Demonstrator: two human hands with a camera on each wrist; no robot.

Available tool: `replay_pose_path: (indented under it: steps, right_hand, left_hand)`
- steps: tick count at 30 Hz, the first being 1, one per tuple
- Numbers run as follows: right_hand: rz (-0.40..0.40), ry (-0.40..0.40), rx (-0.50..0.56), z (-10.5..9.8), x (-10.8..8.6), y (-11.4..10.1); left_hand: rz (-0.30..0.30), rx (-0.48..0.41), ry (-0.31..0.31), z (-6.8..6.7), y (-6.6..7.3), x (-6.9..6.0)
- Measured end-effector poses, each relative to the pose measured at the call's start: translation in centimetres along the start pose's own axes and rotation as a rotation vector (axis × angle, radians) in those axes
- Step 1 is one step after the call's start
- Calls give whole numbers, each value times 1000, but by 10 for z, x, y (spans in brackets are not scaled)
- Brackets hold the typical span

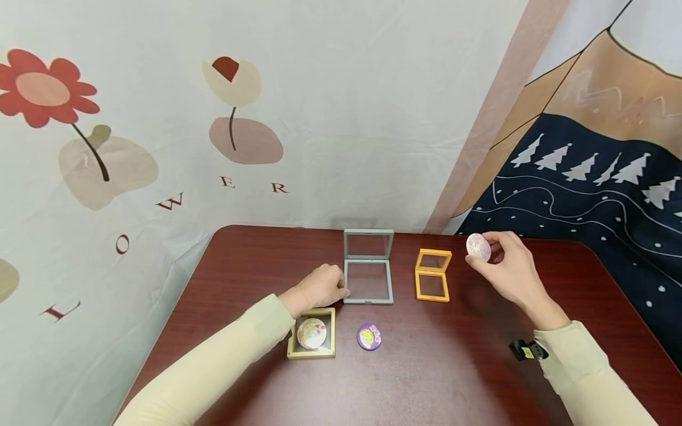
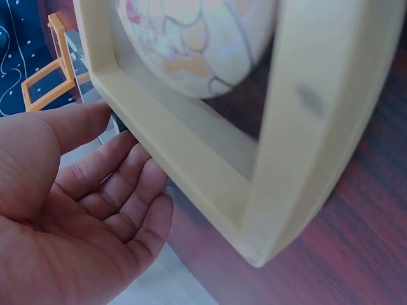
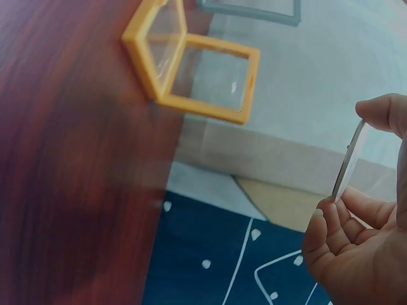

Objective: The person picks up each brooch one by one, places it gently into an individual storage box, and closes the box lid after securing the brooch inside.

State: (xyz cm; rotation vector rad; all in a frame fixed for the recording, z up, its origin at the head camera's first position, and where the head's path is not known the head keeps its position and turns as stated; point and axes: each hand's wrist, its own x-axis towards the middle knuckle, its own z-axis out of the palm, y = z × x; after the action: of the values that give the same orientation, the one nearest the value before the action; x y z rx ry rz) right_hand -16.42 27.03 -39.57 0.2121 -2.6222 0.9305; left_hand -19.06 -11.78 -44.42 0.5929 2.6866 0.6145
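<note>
My right hand (image 1: 508,266) pinches a pinkish round button badge (image 1: 478,247) between thumb and fingers, above the table's right side. Seen edge-on in the right wrist view, the badge (image 3: 348,162) looks thin. My left hand (image 1: 319,287) pinches the left edge of a grey hinged display frame (image 1: 391,284), which lies with its lid raised. Much of that grip is hidden behind the cream frame (image 2: 184,152) in the left wrist view. This cream frame (image 1: 311,356), with a round badge (image 1: 311,333) inside, lies below my left wrist.
An orange hinged frame (image 1: 433,299) stands opened between the grey frame and my right hand. A purple button badge (image 1: 369,336) lies on the dark red table (image 1: 426,378). Printed cloth (image 1: 341,136) hangs right behind the table's back edge.
</note>
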Motion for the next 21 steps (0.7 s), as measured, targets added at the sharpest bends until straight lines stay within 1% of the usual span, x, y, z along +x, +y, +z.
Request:
replay_pose_path:
  steps: [8, 21]
  right_hand:
    - [-38, 6, 40, 5, 6, -22]
    - [-128, -12, 88, 18, 12, -50]
  left_hand:
    - [7, -9, -1, 0, -1, -2]
    - [-14, 4, -6, -2, 2, -2]
